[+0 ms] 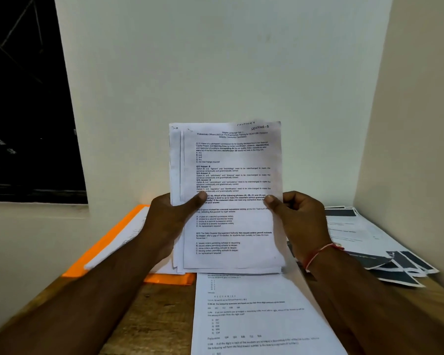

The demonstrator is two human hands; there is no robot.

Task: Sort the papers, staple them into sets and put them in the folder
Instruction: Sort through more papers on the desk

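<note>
I hold a stack of printed papers [228, 175] upright above the table, the front sheet marked "Section-3" by hand at its top right. My left hand [173, 221] grips the stack's left edge, thumb across the front. My right hand [296, 221] grips the right edge, thumb on the front sheet. An orange folder [105, 249] lies open on the table behind my left hand, with white sheets in it. Another printed sheet [256, 313] lies flat on the table below the held stack.
A fanned pile of papers with dark printed blocks [377, 244] lies at the right, by the side wall. The wooden table [162, 313] sits in a corner, with walls behind and to the right. A dark window [23, 98] is at the upper left.
</note>
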